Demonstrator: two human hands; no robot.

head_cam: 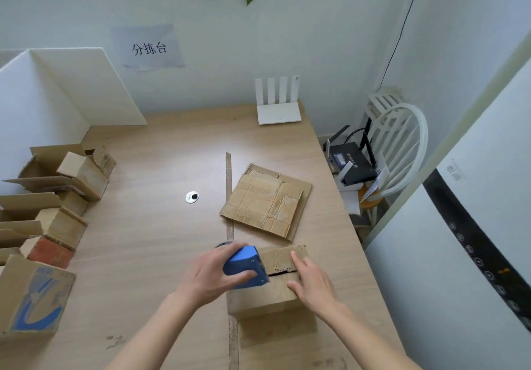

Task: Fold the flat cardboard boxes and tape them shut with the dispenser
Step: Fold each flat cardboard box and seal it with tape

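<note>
A small folded cardboard box (275,292) stands near the table's front, its two top flaps closed with a dark seam between them. My left hand (212,272) grips the blue tape dispenser (247,266), whose toothed end sits at the left end of that seam. Flat on the box top at its right side lies my right hand (311,280), fingers straight, pressing the flaps down. Beyond the box lies a stack of flat cardboard boxes (267,200).
Several folded boxes (57,197) crowd the table's left edge beside a white partition (86,82). A white router (277,102) stands at the back. A cable hole (192,196) and a cardboard strip (229,191) mark the wooden table (149,240). A chair (396,145) stands right.
</note>
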